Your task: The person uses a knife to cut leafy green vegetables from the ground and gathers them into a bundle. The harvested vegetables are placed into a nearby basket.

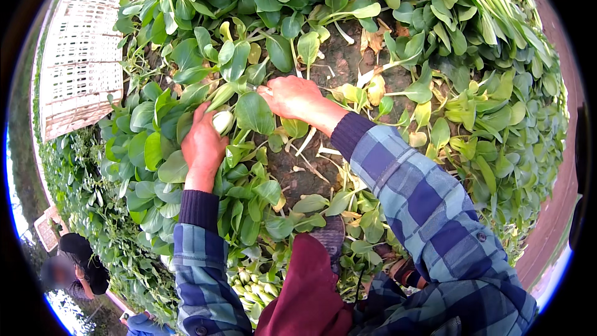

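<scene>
My left hand (pixel 204 142) is closed around a head of bok choy (pixel 223 122), its pale base showing between thumb and fingers. Its green leaves spread to the left of the hand, among those of other plants. Close by on the right, my right hand (pixel 291 98) is a fist, knuckles up. A thin, shiny blade-like piece (pixel 252 87) juts from its left side towards the plants; the fist hides the rest, probably a small knife. Just below, a broad bok choy leaf (pixel 254 113) lies between the two hands.
Bare soil (pixel 303 175) with cut stems and yellowed leaves (pixel 376 89) lies under my right arm. Bundled bok choy (pixel 489 14) lies at upper right. A white plastic crate (pixel 84 51) stands at upper left. Cut heads (pixel 252 289) lie near my legs. Other people (pixel 81 266) are at lower left.
</scene>
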